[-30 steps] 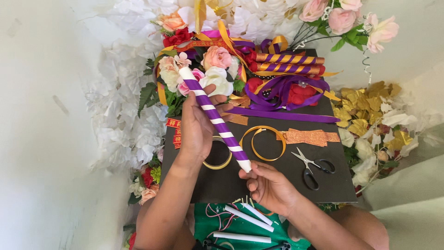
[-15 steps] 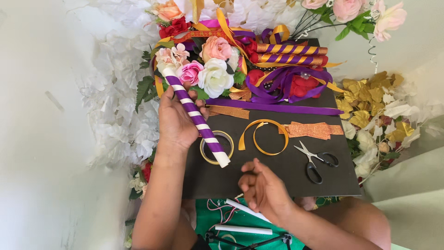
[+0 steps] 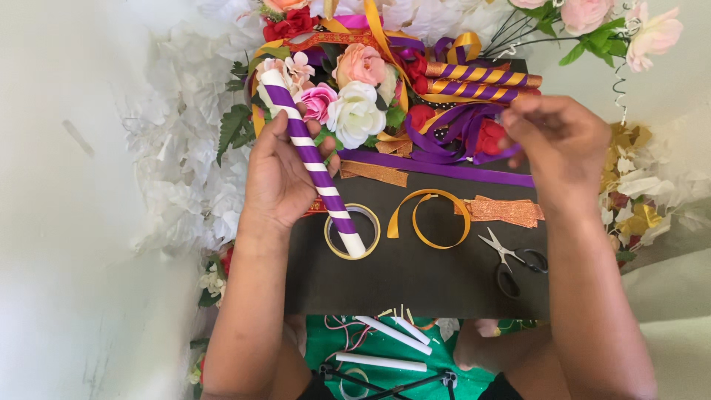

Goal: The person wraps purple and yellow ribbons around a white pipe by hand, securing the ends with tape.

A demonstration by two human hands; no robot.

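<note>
My left hand [image 3: 280, 174] grips a white paper stick wrapped in a purple ribbon spiral [image 3: 315, 164], held slanted above a dark board [image 3: 415, 278]. The stick's lower end hovers over a roll of clear tape [image 3: 352, 231]. Farther right and up the board, my right hand [image 3: 559, 144] pinches the loose purple ribbon [image 3: 444, 141] that lies in a tangle there. A long purple ribbon strip [image 3: 444, 170] stretches across the board below the tangle.
A gold ribbon loop [image 3: 429, 218], a glittery orange strip [image 3: 503, 210] and small scissors [image 3: 511, 261] lie on the board. Two gold-and-purple wrapped sticks [image 3: 481, 81] and artificial flowers [image 3: 355, 96] sit at the back. Plain white sticks [image 3: 385, 344] rest on green cloth near my lap.
My right hand let go of the stick's lower end and travelled up to the purple ribbon tangle. My left hand swung the stick left and held it alone.
</note>
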